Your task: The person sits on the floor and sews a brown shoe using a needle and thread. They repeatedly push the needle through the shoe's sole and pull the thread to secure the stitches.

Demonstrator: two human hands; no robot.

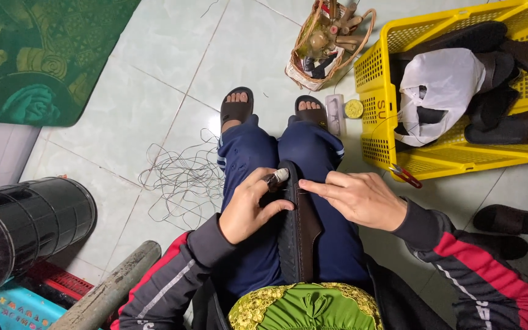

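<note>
1. Both hands work on a dark sandal (pixel 297 235) that stands on edge between the knees, in the lap, with its ribbed sole toward the left hand.
2. Left hand (pixel 249 211) is closed around a tool with a pale handle (pixel 278 176); its tip is hidden behind the sandal edge, so I cannot tell if it is an awl or a needle. The thumb presses on the sole.
3. Right hand (pixel 362 198) is half closed, the forefinger stretched to 9 o'clock and touching the upper edge of the sandal. A thin thread (pixel 379 131) seems to run from this hand toward 1 o'clock.
4. To do the stitch well, I judge the sandal should stay clamped by the knees, so it does not turn when the tool is pushed.
5. Right forefinger should stay beside the place where the point goes through, not over it, because the point can slip.
6. Thread is better pulled straight and firm, away from the loose thread pile (pixel 181 180) on the floor at 9 o'clock.
7. At 1 o'clock stands a yellow basket (pixel 377 79) with more dark sandals and a white bag (pixel 438 85); red scissors (pixel 406 176) lie just beside its near corner, near the right hand.
8. At 12 o'clock there is a wicker basket (pixel 304 76) with wooden tools.
</note>
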